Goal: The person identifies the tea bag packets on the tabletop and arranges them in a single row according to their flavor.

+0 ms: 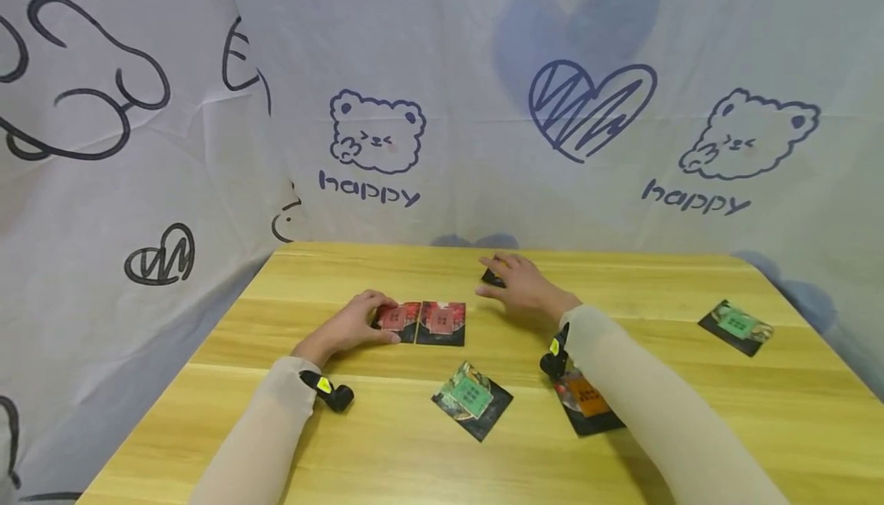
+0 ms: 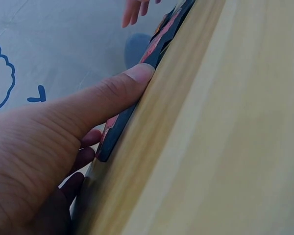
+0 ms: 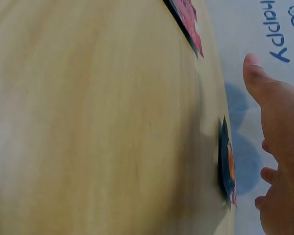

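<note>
Two square black cards with red panels lie side by side at the table's centre. My left hand point(image 1: 355, 322) holds the left red card point(image 1: 397, 318), its thumb on the near edge and the other fingers around the far side. Beside it lies the right red card point(image 1: 440, 323), untouched. Towards the back, my right hand point(image 1: 521, 288) hovers with spread fingers above a dark card point(image 1: 493, 278), partly hidden in the head view. In the right wrist view this card point(image 3: 227, 164) shows an orange patch, and a gap separates it from the hand.
A green-panelled card point(image 1: 473, 401) lies turned at an angle in front of the red pair. Another green card point(image 1: 736, 327) is at the far right. My right sleeve partly covers an orange-panelled card point(image 1: 587, 401). Printed cloth point(image 1: 476, 144) hangs behind the wooden table point(image 1: 387, 443).
</note>
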`<action>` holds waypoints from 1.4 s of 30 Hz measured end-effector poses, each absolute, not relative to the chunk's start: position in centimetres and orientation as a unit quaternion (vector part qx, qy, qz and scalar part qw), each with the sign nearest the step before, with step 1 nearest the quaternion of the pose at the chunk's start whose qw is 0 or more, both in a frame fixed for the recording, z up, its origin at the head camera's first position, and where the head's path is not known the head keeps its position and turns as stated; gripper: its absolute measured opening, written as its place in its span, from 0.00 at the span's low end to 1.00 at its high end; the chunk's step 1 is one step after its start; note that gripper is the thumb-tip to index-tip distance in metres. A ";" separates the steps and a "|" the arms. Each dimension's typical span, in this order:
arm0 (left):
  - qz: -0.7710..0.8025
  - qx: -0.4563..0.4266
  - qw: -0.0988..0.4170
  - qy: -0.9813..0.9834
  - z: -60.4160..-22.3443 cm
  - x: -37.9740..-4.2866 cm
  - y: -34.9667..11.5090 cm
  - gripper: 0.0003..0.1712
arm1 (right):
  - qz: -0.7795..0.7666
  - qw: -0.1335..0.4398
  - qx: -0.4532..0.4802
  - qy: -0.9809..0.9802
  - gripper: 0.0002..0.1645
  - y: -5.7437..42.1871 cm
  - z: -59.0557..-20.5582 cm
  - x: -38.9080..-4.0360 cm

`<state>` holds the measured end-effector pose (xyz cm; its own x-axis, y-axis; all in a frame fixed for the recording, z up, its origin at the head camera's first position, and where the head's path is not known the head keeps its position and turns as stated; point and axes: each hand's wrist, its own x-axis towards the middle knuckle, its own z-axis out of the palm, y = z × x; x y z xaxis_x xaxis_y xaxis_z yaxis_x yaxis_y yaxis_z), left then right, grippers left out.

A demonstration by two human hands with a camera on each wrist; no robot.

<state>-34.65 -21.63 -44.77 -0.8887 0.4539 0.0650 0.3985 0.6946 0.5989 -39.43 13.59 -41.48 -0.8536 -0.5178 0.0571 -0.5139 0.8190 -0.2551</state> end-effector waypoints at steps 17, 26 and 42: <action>0.309 0.223 0.045 0.924 -45.3 -34.2 -21.4 0.42 | -0.171 0.053 -0.219 0.959 0.40 14.1 -42.6 -40.9; 0.314 0.217 0.047 0.923 -45.5 -34.2 -21.5 0.42 | -0.140 0.034 -0.217 0.965 0.33 13.8 -43.2 -41.6; 0.315 0.224 0.038 0.922 -45.0 -34.7 -21.5 0.41 | -0.148 0.029 -0.200 0.968 0.32 14.4 -43.7 -42.4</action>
